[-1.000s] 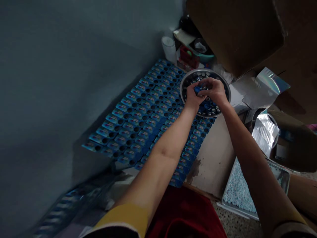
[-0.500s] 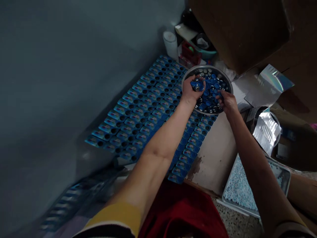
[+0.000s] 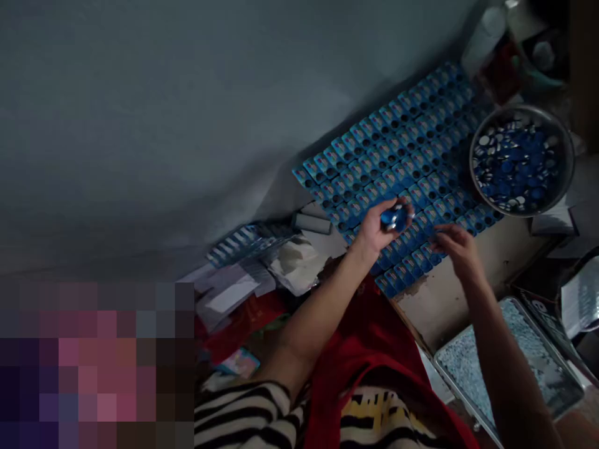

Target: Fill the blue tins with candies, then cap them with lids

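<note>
My left hand is cupped around several small round blue-and-silver caps, above rows of blue printed cards. Close by on the right, my right hand hovers over the near rows with its fingers pinched together; whatever is between them is too small and dark to make out. Many cards show a dark round spot at one end. A metal bowl full of the same blue and silver caps rests at the far right end of the cards, apart from both hands.
A metal tray of small pale-blue pieces lies at the lower right. A white cylinder and a red container stand at the back. Papers and bundled cards lie left. A wall borders the table; a pixelated patch hides the lower left.
Both hands have left the bowl and come nearer over the front card rows, the left still carrying caps. The view has turned left, so the bowl appears farther right.
</note>
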A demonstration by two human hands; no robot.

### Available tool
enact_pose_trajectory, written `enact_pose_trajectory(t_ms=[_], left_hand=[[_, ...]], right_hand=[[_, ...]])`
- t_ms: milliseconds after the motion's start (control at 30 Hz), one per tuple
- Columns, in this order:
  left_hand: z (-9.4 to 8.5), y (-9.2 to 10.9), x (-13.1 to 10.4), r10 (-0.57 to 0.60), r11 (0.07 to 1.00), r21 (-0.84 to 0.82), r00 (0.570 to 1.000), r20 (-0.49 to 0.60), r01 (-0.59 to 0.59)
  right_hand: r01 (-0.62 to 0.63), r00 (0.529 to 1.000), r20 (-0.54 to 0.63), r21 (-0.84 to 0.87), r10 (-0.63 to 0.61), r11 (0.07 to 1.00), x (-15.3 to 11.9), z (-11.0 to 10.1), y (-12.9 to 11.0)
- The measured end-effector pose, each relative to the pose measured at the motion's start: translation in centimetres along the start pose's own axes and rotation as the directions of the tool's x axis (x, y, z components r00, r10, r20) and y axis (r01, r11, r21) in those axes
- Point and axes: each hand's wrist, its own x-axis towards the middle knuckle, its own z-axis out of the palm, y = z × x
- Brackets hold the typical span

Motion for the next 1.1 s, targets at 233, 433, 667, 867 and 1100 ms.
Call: enact_pose_trajectory(t_ms=[233, 433, 667, 867, 1100], left_hand=[[-15.6, 5.2, -8.6, 0.036, 0.950, -0.270, 0.910, -0.412, -0.160], [-18.6, 9.4, -9.8, 0.148, 0.882, -0.376, 0.925, -0.350, -0.284], [-19.2, 11.5, -9.4, 0.106, 0.860, -0.471, 0.971, -0.214, -0.198], [-19.5, 12.4, -8.4, 0.063, 0.844, -0.515, 0.981, -0.181, -0.149], [-18.1, 12.7, -6.7, -0.116, 0.917, -0.397, 0.975, -0.190, 0.032]], right_hand=[[0.288, 0.955, 0.198, -0.449, -0.220, 0.846, 1.3, 16.9, 3.0], [0.338, 0.941, 0.308, -0.882, -0.140, 0.328, 3.3, 24.7, 0.4], [0.196, 0.980, 0.195, -0.979, -0.030, 0.057, 5.1, 26.7, -1.5], [0.143, 0.989, 0.143, -0.990, 0.027, 0.021, 6.7, 26.7, -2.2], [0.720, 0.692, 0.688, -0.681, -0.218, 0.135, 1.0, 24.6, -1.8]])
